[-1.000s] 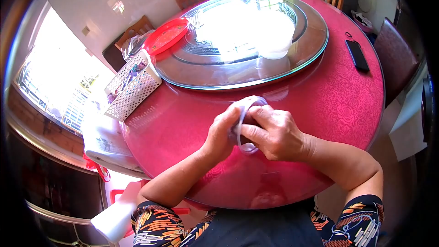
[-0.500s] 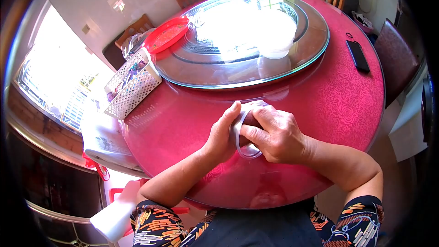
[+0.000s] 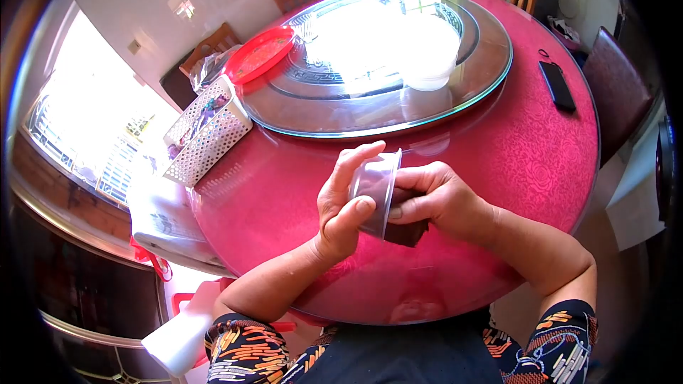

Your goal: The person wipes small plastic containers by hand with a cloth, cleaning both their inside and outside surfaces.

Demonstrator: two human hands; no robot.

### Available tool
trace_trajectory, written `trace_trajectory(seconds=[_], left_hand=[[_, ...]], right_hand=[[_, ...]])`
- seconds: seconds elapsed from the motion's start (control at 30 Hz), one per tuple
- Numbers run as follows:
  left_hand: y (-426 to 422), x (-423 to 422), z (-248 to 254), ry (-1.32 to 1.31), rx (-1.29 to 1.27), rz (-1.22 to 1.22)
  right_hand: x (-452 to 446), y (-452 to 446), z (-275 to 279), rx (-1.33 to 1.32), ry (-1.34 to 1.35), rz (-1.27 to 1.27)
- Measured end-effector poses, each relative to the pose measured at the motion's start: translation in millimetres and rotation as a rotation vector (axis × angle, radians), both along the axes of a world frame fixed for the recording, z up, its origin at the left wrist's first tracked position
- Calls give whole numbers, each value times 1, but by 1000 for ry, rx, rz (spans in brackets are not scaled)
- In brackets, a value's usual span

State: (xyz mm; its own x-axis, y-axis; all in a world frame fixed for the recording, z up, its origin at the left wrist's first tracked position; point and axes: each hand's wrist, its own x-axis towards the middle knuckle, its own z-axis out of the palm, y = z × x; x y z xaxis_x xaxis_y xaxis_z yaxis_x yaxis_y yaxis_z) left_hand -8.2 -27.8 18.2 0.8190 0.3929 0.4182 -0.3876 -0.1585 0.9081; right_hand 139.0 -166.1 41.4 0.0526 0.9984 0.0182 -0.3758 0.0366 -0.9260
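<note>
In front of the turntable (image 3: 320,117), left grip (image 3: 340,206) is cradling a likely light, flexible tub (image 3: 373,183) by its wall; right grip (image 3: 452,203) is pinching brown material (image 3: 407,233).

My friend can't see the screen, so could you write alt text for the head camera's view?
A left hand holds a clear cup sideways over a red table while the right hand grips something dark brown at the rim. Nearby are a glass turntable, red tray, white basket and black phone.

Phone (image 3: 556,87) right of turntable (image 3: 334,115), basket (image 3: 208,131) left, seemingly on table (image 3: 455,270).
</note>
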Motion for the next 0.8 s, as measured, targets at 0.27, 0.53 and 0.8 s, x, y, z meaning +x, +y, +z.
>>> trace_trajectory(seconds=[0.27,0.53,0.8], left_hand=[[-2,0,-4,116,-108,-14],[-8,3,-2,125,-304,-83],[-13,2,10,229,-613,-220]], right_hand=[[-12,7,-22,433,-1317,-303],[-12,6,-20,539,-1643,-765],[-13,12,-10,905,-1265,-677]])
